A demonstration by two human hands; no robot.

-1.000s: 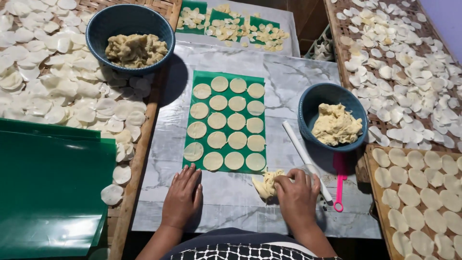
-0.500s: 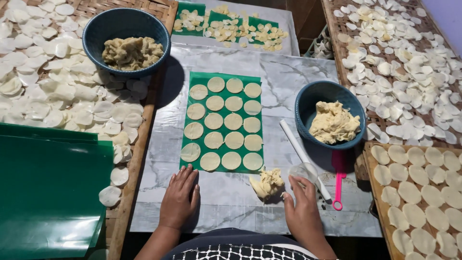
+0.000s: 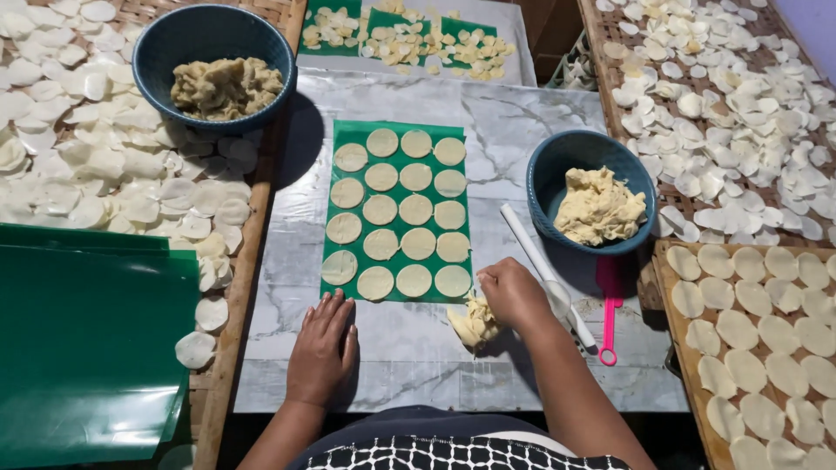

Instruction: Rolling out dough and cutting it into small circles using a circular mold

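left hand (image 3: 320, 348): flat on marble slab (image 3: 540, 122), fingers spread
right hand (image 3: 514, 294): fingers pinching dough lump (image 3: 475, 322)
green sheet (image 3: 399, 209): edge just beside both hands
hidden: right fingertips

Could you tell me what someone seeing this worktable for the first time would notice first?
Most striking is the green plastic sheet at the centre of the marble-patterned table, covered in neat rows of flat round dough discs. Just below it, the right hand pinches a lump of pale dough, while the left hand lies flat on the table. Two blue bowls of dough and woven trays of white drying discs flank the scene.
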